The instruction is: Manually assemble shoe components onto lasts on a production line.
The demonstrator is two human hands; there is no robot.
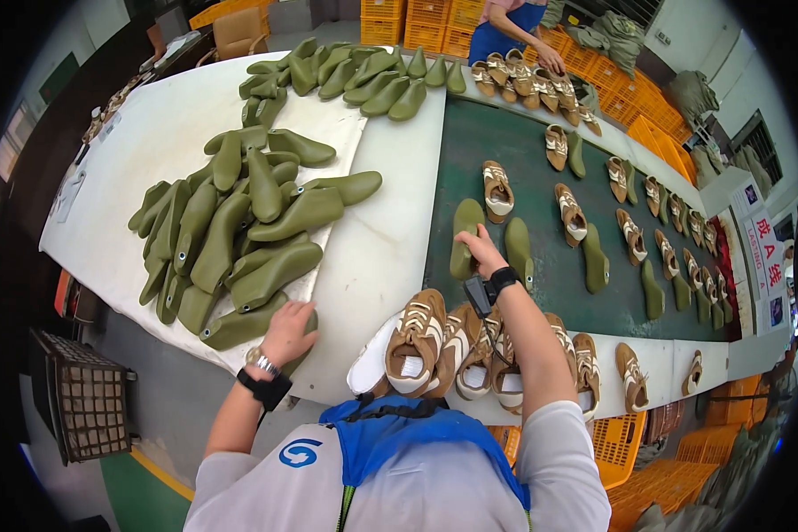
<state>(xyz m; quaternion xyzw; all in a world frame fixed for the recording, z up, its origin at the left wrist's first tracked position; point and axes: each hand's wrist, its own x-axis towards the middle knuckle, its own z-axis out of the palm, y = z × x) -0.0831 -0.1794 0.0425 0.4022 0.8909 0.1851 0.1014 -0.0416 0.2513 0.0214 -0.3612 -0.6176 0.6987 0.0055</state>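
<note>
Where the right hand (485,253) grips, a green last (467,215) extends forward-left.

Worktop (390,239): last heap (262,191) mid-left, far lasts (377,84) along far edge. Belt (479,133) fills right half; belt shoes (571,215) and belt lasts (597,259) on it, toward right end too. Near-edge shoes (417,341) mostly in front of belt; shoe pile (523,78) behind it, co-worker (505,35) beyond. Right hand (481,251) on a last (466,217), belt's near-left corner. Left hand (288,332) at heap's near side.
</note>
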